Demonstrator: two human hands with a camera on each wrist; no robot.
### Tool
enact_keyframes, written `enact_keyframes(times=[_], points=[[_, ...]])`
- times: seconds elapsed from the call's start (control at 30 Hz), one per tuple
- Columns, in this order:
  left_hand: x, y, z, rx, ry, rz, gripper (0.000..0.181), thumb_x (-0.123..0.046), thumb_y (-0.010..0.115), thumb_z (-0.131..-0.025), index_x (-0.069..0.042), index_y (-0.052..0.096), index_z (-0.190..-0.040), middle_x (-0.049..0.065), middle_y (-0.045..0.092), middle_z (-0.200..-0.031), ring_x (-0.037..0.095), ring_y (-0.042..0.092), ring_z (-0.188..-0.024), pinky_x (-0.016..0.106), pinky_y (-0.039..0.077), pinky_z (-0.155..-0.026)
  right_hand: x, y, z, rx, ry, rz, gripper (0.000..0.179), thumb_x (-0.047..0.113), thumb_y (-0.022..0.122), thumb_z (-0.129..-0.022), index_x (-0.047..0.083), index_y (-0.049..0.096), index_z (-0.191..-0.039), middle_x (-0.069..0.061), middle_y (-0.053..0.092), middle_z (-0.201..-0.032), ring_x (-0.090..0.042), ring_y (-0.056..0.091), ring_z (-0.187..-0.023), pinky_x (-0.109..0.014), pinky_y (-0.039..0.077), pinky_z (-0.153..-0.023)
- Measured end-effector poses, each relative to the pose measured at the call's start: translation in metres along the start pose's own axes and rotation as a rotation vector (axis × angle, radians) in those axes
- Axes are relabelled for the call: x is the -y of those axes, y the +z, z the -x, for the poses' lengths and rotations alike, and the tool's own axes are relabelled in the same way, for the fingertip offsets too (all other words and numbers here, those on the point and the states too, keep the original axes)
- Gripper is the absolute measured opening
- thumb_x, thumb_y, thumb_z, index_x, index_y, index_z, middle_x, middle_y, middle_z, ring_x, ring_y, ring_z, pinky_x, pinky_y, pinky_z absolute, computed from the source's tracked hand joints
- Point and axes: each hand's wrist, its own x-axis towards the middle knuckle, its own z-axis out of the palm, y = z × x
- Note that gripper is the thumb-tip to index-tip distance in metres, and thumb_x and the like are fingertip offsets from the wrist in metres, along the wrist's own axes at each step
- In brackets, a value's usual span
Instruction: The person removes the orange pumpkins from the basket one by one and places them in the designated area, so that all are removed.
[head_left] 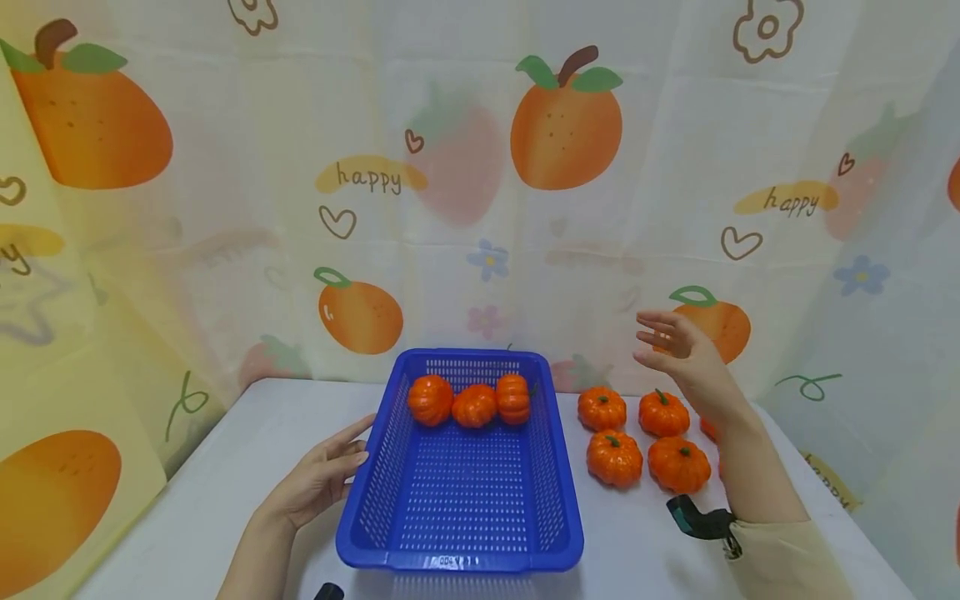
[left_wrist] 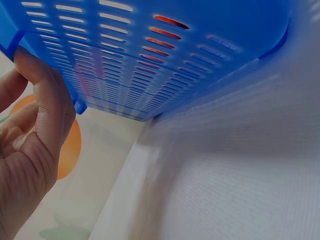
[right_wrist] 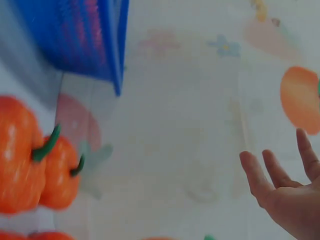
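My left hand (head_left: 318,479) is at the left side of a blue plastic basket (head_left: 459,560), its fingers touching the rim. In the left wrist view, the fingers (left_wrist: 47,95) meet the rim from outside, beside the slotted wall. Three small orange pumpkins (head_left: 475,406) lie in a row at the basket's far end. Raised above the table on the right, my right hand (head_left: 693,358) holds nothing, its fingers spread and slightly bent. Below and beside it sit several more pumpkins (head_left: 614,458) with green stems, some partly hidden by the right forearm.
The basket stands on a white table (head_left: 187,500), with the other pumpkins grouped to its right. A fruit-printed curtain (head_left: 480,208) hangs behind the table and along both sides. Dark wrist-camera gear (head_left: 701,518) sits at the right sleeve.
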Motion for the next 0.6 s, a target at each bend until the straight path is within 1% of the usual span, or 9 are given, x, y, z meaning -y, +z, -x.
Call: enact_keyframes(times=[0.07,0.2,0.33,0.37,0.43,0.53,0.6], points=[[0.001,-0.001,-0.001,0.007,0.004,-0.001,0.066,-0.011,0.041,-0.104,-0.007,0.003,-0.159,-0.002,0.063,-0.119,0.009,0.069,-0.103,0.029,0.059,-0.086,0.006,0.012,-0.006,0.027,-0.023,-0.055,0.049,0.018,0.061,-0.097,0.017,0.041,-0.143,0.011,0.044,-0.142,-0.015,0.043,-0.133,-0.016,0.046,-0.099],[0.001,-0.002,-0.001,0.005,0.008,-0.005,0.066,-0.01,0.04,-0.104,-0.007,0.004,-0.159,-0.002,0.063,-0.119,0.009,0.069,-0.102,0.029,0.059,-0.086,0.016,0.034,-0.019,0.071,-0.046,-0.153,0.048,0.017,0.06,-0.098,0.017,0.042,-0.142,0.004,0.042,-0.147,-0.017,0.042,-0.136,-0.017,0.046,-0.102],[-0.001,-0.001,-0.001,-0.003,0.006,-0.01,0.066,-0.011,0.042,-0.104,-0.007,0.005,-0.159,-0.002,0.063,-0.118,0.009,0.069,-0.102,0.029,0.059,-0.086,0.02,0.058,-0.033,0.103,-0.066,-0.223,0.048,0.01,0.057,-0.098,0.016,0.042,-0.143,-0.002,0.039,-0.151,-0.024,0.041,-0.139,-0.018,0.047,-0.103],[-0.001,-0.001,-0.001,-0.005,0.005,-0.011,0.067,-0.011,0.042,-0.104,-0.007,0.005,-0.159,-0.002,0.063,-0.118,0.009,0.069,-0.102,0.029,0.059,-0.086,0.021,0.064,-0.036,0.113,-0.07,-0.24,0.049,0.008,0.057,-0.097,0.015,0.041,-0.143,-0.004,0.039,-0.152,-0.026,0.04,-0.14,-0.02,0.047,-0.104],[-0.002,0.0,-0.001,-0.009,0.004,-0.012,0.067,-0.011,0.043,-0.104,-0.007,0.005,-0.159,-0.002,0.063,-0.117,0.009,0.069,-0.102,0.029,0.059,-0.086,0.022,0.076,-0.044,0.131,-0.069,-0.27,0.05,0.005,0.056,-0.096,0.013,0.041,-0.143,-0.008,0.038,-0.153,-0.029,0.04,-0.141,-0.029,0.045,-0.11],[-0.001,0.0,-0.001,-0.009,0.008,-0.011,0.066,-0.011,0.042,-0.104,-0.007,0.006,-0.159,-0.001,0.063,-0.118,0.01,0.069,-0.102,0.029,0.059,-0.086,0.023,0.092,-0.053,0.158,-0.049,-0.307,0.054,0.005,0.058,-0.095,0.009,0.038,-0.145,-0.012,0.036,-0.154,-0.033,0.038,-0.143,-0.046,0.037,-0.118],[-0.001,0.0,-0.001,-0.006,0.012,-0.008,0.066,-0.01,0.041,-0.104,-0.006,0.005,-0.159,-0.001,0.063,-0.118,0.01,0.069,-0.103,0.029,0.059,-0.086,0.023,0.101,-0.059,0.177,-0.034,-0.317,0.056,0.006,0.059,-0.095,0.007,0.036,-0.146,-0.015,0.034,-0.156,-0.035,0.036,-0.144,-0.054,0.031,-0.12]])
